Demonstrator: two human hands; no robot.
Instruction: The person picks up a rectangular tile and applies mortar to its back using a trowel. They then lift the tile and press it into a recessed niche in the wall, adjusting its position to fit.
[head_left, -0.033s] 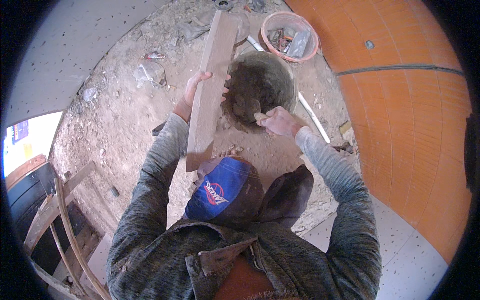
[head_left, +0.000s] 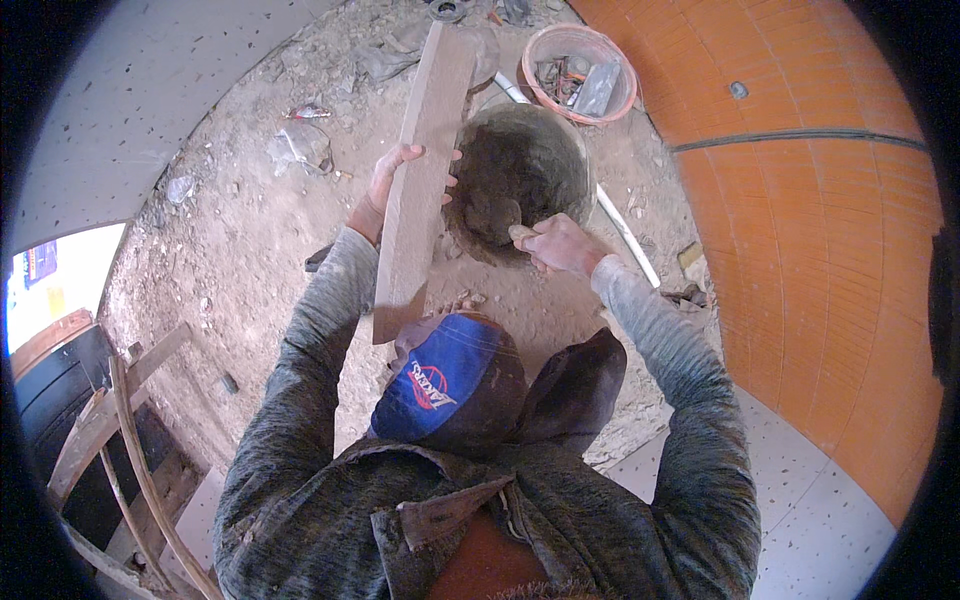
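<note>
My left hand (head_left: 388, 185) is wrapped round a long, pale grey-brown plank-like strip (head_left: 425, 150), with the thumb and fingertips showing at its two long edges. The strip stands lengthwise in front of me, its near end by my knee. Closed on the handle of a trowel (head_left: 519, 232), my right hand (head_left: 563, 243) is at the near right rim of a round bucket (head_left: 588, 165). The trowel's blade is inside the bucket, against dark grey, wet-looking mortar (head_left: 515, 165), and is hard to tell apart from it.
Beyond the bucket stands a pinkish tub (head_left: 628, 100) with tools and a grey block in it. A white pipe (head_left: 628, 235) lies on the dusty, rubble-strewn ground to the right. Orange panels (head_left: 800, 240) border the right side; a wooden frame (head_left: 120, 400) is at lower left.
</note>
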